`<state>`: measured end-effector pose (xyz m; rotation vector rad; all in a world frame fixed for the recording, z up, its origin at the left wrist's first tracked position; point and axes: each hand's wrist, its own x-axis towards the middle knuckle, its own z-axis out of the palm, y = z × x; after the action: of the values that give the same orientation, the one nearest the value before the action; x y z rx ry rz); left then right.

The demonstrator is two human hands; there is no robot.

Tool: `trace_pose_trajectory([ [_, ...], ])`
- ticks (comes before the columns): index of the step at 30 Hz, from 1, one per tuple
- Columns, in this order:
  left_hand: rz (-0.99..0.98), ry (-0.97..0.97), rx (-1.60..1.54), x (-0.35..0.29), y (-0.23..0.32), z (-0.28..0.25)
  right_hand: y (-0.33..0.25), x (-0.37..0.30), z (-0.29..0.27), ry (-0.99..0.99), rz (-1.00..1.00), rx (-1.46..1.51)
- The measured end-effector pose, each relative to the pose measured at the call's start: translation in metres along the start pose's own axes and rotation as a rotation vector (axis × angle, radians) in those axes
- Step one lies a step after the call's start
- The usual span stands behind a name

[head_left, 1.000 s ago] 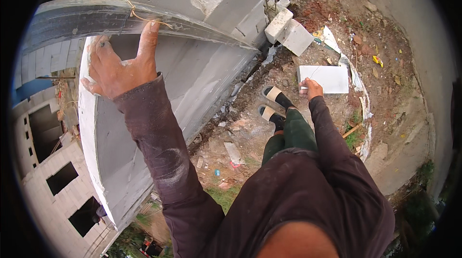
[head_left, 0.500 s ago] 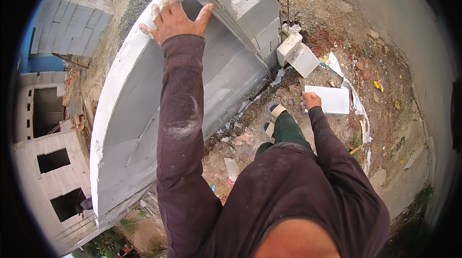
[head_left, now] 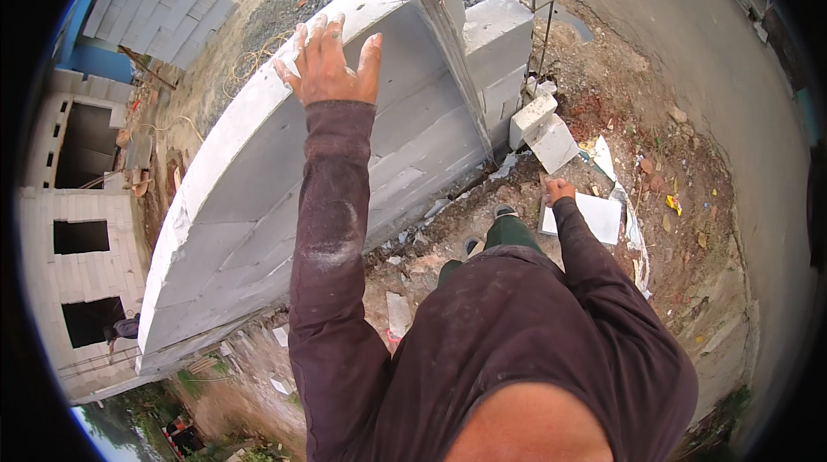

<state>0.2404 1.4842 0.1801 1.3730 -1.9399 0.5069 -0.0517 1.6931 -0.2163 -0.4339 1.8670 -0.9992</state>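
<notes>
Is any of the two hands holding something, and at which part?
Left hand rests open on the block wall's top edge, gripping nothing. Right hand is at the flat white block's left edge; its grip cannot be told.

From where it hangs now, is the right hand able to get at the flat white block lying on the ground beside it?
Probably yes. The right hand hangs low at the near edge of the flat white block, with nothing between them. Whether it already touches is hard to tell. The left hand rests on top of the block wall.
</notes>
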Motion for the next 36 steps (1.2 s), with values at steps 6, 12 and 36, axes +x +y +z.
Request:
trace_pose_trajectory([
  [6,-0.074,-0.044,-0.121,-0.002,0.025,-0.006,0.015,0.042,-0.012,-0.018,-0.015,-0.18],
  [12,-0.047,-0.022,-0.215,0.015,0.029,-0.003,0.037,0.106,-0.025,0.065,-0.079,-0.633],
  [36,-0.049,-0.08,-0.108,0.019,0.039,0.023,-0.389,-0.069,0.017,-0.445,-0.848,0.121],
])
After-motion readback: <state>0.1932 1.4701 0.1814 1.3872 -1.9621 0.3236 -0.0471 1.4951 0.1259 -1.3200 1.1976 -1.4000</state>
